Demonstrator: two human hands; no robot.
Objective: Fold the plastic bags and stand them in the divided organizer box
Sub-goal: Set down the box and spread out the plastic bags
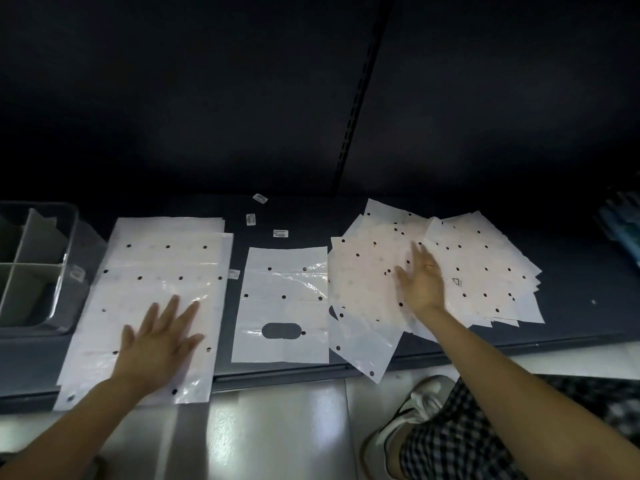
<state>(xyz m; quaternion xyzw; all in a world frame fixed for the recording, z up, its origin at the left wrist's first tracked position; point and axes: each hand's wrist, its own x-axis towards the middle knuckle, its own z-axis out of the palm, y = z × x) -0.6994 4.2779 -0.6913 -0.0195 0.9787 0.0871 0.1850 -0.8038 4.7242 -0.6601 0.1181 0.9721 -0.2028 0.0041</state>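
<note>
Clear plastic bags with punched dark holes lie flat on a dark shelf. A neat stack of bags [166, 268] is at the left, and my left hand [159, 344] rests flat on its near part with fingers spread. One single bag [282, 306] with an oval handle cut-out lies in the middle, untouched. A fanned, loose pile of bags [478, 268] covers the right side; my right hand [420, 282] lies open on it, fingers straight. The divided organizer box [67, 237] stands at the far left, its compartments looking empty.
Three small white labels [251, 219] lie on the dark shelf [571, 306] behind the middle bag, and another sits between the stack and that bag. A bluish object [623, 230] is at the far right. My knee in checked cloth and a shoe [408, 420] are on the pale floor below.
</note>
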